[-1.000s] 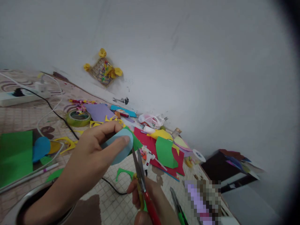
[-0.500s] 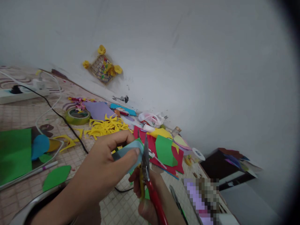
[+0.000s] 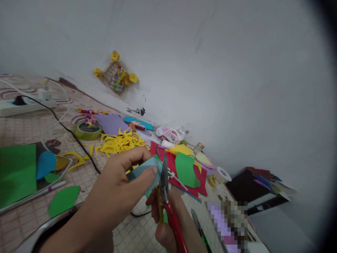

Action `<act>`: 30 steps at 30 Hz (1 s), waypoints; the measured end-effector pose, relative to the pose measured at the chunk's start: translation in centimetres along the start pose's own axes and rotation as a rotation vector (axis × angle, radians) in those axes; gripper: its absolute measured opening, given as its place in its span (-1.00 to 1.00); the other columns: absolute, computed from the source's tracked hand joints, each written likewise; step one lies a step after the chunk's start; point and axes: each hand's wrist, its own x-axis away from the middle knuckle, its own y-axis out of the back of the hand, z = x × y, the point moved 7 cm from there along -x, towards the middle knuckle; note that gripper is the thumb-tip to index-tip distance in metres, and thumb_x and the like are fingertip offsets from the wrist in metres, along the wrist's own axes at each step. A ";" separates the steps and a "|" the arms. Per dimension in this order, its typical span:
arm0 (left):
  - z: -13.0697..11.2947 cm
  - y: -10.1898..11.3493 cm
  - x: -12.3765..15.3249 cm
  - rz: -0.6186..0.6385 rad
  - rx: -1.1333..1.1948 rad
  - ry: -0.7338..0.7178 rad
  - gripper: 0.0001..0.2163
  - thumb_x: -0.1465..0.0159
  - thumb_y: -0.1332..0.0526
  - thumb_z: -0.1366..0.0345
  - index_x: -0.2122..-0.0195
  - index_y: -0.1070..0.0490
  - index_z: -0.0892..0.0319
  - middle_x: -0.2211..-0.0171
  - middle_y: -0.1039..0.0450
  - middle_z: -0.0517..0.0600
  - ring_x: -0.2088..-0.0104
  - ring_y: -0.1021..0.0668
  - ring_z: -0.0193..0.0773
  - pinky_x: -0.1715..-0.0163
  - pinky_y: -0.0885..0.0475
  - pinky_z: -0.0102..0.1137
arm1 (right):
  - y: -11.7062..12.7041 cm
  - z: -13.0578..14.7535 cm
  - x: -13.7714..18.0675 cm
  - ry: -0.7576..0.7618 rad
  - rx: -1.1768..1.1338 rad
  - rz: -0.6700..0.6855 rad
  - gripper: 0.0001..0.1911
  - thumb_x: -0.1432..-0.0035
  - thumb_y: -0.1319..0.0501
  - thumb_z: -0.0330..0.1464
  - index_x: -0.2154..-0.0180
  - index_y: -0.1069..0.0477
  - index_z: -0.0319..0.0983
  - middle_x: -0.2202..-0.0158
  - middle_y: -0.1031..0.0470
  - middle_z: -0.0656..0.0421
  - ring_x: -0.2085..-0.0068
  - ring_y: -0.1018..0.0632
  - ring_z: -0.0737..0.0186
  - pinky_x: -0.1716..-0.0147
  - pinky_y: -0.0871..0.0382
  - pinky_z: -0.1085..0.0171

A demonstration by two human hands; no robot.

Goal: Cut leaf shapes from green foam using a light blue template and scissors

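My left hand (image 3: 119, 191) pinches a light blue paper piece (image 3: 147, 172) between thumb and fingers, with a bit of green paper behind it. My right hand (image 3: 168, 225) grips red-and-yellow-handled scissors (image 3: 165, 196), blades pointing up right beside the blue paper's edge. Both hands hover over the tiled floor, low in the middle of the view.
Yellow paper scraps (image 3: 118, 142), a tape roll (image 3: 86, 130), purple paper (image 3: 112, 123), red and green sheets (image 3: 184, 168), a green sheet (image 3: 17, 172), a green cut-out (image 3: 63, 200), a black cable (image 3: 71, 135), a power strip (image 3: 23, 105) and a dark box (image 3: 252, 189) lie about by the wall.
The scissors swung up from under the blue paper to stand against its right edge. My left hand lowered and turned the paper, uncovering the yellow scraps behind. Little change in the last half second.
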 end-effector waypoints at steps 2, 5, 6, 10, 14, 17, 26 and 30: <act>0.1 0.0 0.0 0.002 -0.001 -0.005 -0.80 -0.18 -0.20 0.32 0.59 -0.36 0.14 0.64 -0.31 -0.19 0.62 -0.36 -0.42 0.65 -0.29 -0.58 | 0.0 -0.1 -0.1 0.023 0.003 0.015 -0.22 -0.02 -0.18 0.34 0.05 -0.46 -0.15 0.30 -0.42 0.16 0.37 -0.43 0.21 0.41 -0.28 0.26; 0.1 0.0 0.0 0.006 0.000 -0.014 -0.80 -0.19 -0.20 0.32 0.59 -0.37 0.14 0.64 -0.32 -0.19 0.62 -0.36 -0.42 0.65 -0.29 -0.57 | 0.0 -0.2 -0.1 0.030 0.010 0.016 -0.24 -0.03 -0.17 0.34 0.06 -0.46 -0.14 0.30 -0.43 0.15 0.37 -0.45 0.21 0.39 -0.30 0.26; 0.0 0.0 0.0 0.001 -0.002 -0.025 -0.80 -0.19 -0.19 0.32 0.59 -0.37 0.14 0.64 -0.31 -0.19 0.62 -0.35 -0.42 0.66 -0.27 -0.58 | 0.1 -0.2 -0.1 0.027 0.010 0.014 -0.24 -0.03 -0.16 0.35 0.07 -0.46 -0.14 0.29 -0.44 0.14 0.35 -0.45 0.20 0.39 -0.30 0.26; -0.2 0.1 -0.1 -0.009 -0.014 -0.054 -0.79 -0.18 -0.19 0.34 0.61 -0.36 0.14 0.66 -0.28 -0.20 0.64 -0.31 -0.43 0.69 -0.23 -0.58 | 0.0 -0.1 -0.2 0.003 0.012 0.030 -0.24 0.00 -0.16 0.36 0.13 -0.45 -0.14 0.30 -0.42 0.14 0.35 -0.44 0.18 0.40 -0.28 0.26; -0.1 0.2 -0.1 -0.002 0.001 -0.035 -0.79 -0.18 -0.18 0.34 0.61 -0.35 0.13 0.66 -0.29 -0.20 0.64 -0.32 -0.44 0.68 -0.23 -0.58 | 0.0 0.0 -0.1 -0.033 0.011 0.002 -0.24 0.02 -0.17 0.37 0.20 -0.45 -0.16 0.35 -0.38 0.18 0.38 -0.39 0.22 0.42 -0.21 0.26; -0.1 0.2 0.0 0.000 0.002 -0.033 -0.80 -0.18 -0.18 0.34 0.59 -0.37 0.13 0.65 -0.29 -0.20 0.64 -0.32 -0.43 0.68 -0.23 -0.58 | 0.0 0.0 0.1 -0.056 0.007 -0.022 -0.24 0.01 -0.16 0.37 0.19 -0.43 -0.17 0.37 -0.36 0.21 0.42 -0.36 0.26 0.44 -0.17 0.27; -0.1 0.2 0.0 -0.026 -0.019 -0.019 -0.80 -0.17 -0.19 0.31 0.61 -0.36 0.13 0.64 -0.27 -0.19 0.62 -0.33 -0.42 0.68 -0.24 -0.57 | 0.0 -0.9 -0.1 0.001 -0.023 -0.029 -0.30 -0.03 -0.15 0.35 0.25 -0.39 -0.15 0.41 -0.31 0.23 0.42 -0.32 0.25 0.46 -0.15 0.27; 0.3 0.2 -0.1 -0.009 0.028 0.001 -0.79 -0.15 -0.19 0.30 0.62 -0.35 0.13 0.64 -0.27 -0.19 0.63 -0.31 -0.42 0.69 -0.24 -0.58 | 0.0 -1.4 -0.3 0.030 -0.028 -0.030 -0.32 -0.03 -0.16 0.34 0.28 -0.36 -0.15 0.34 -0.34 0.20 0.40 -0.34 0.25 0.48 -0.18 0.29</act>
